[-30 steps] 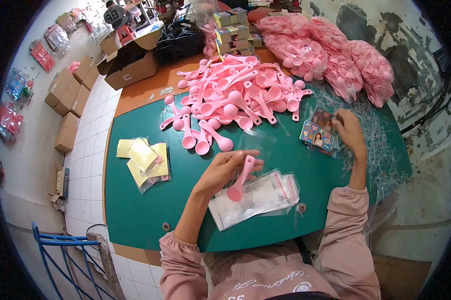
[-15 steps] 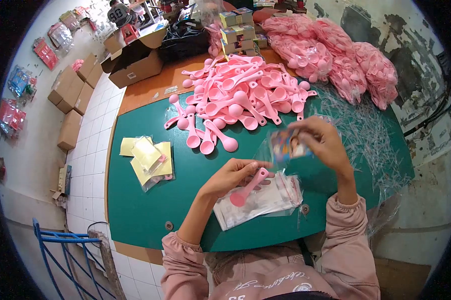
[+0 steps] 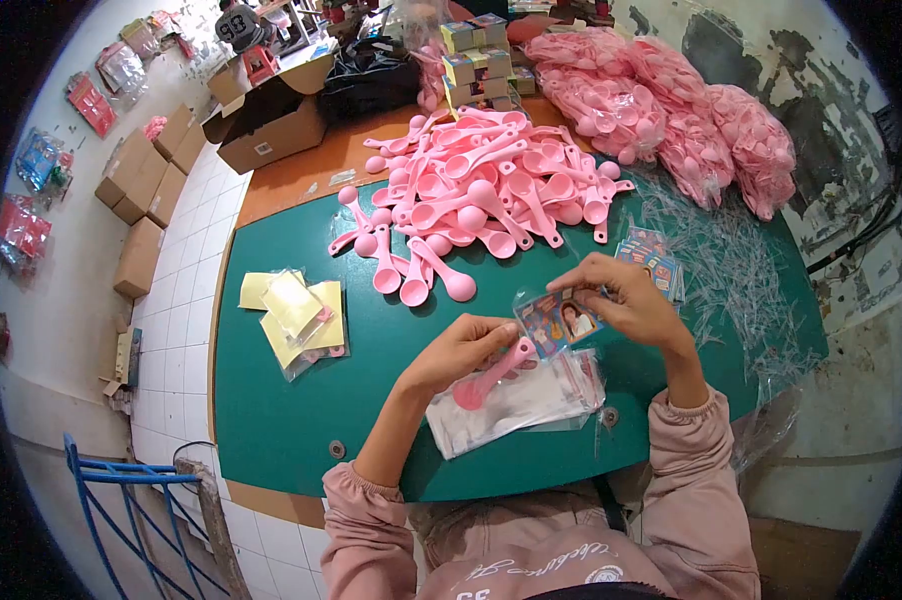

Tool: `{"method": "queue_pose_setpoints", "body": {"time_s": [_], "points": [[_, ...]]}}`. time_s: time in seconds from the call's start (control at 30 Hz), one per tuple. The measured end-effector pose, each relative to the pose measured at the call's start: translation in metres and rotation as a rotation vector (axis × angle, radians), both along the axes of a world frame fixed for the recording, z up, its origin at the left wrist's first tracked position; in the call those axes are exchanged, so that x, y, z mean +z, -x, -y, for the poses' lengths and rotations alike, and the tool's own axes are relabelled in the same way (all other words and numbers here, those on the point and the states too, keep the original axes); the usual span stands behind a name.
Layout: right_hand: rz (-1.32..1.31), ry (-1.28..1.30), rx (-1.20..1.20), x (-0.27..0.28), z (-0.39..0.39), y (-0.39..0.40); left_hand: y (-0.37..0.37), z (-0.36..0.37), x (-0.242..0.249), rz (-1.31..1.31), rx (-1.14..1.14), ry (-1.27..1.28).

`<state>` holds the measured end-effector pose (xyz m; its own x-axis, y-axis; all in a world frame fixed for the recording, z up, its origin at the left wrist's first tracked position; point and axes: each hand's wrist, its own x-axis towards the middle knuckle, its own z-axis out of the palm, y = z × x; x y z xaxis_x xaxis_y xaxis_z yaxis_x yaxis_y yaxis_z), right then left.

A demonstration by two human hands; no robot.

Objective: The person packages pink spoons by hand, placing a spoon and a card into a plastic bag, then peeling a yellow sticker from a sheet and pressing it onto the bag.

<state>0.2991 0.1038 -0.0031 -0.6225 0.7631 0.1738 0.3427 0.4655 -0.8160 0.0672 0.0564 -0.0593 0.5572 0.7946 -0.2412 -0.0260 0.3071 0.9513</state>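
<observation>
My left hand (image 3: 463,352) is closed, with the edge of a clear plastic bag pinched at its thumb and a pink spoon (image 3: 493,377) lying against its fingers. A printed card (image 3: 559,322) is gripped in my right hand (image 3: 621,300), its left part at the bag's mouth close to my left fingertips. Beneath both hands lies a stack of clear bags (image 3: 501,420). More printed cards (image 3: 653,262) lie just beyond my right hand. A large heap of pink spoons (image 3: 491,185) covers the far middle of the green table (image 3: 391,450).
Packed bags with yellow cards (image 3: 296,315) lie at the left. Thin plastic strips (image 3: 741,280) are scattered at the right. Bags of pink spoons (image 3: 661,110), card stacks (image 3: 476,65) and an open carton (image 3: 271,130) stand at the back. A person (image 3: 239,28) sits far off.
My right hand has brought the card down and left to the bag at my left hand. The pink spoon has tilted and shifted slightly left. The cards beyond my right hand are now uncovered.
</observation>
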Motion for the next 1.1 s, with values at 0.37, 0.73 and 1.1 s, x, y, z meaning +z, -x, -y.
{"method": "queue_pose_setpoints", "body": {"time_s": [0.37, 0.73, 1.1], "points": [[0.146, 0.008, 0.112, 0.006, 0.001, -0.011, -0.003, 0.0, -0.003, -0.138, -0.066, -0.217], [0.021, 0.126, 0.095, 0.0, 0.008, 0.009, 0.002, 0.0, 0.008, -0.124, -0.078, -0.1], [0.115, 0.139, 0.11, -0.024, 0.015, 0.028, -0.004, 0.006, -0.002, -0.122, -0.022, -0.293]]}}
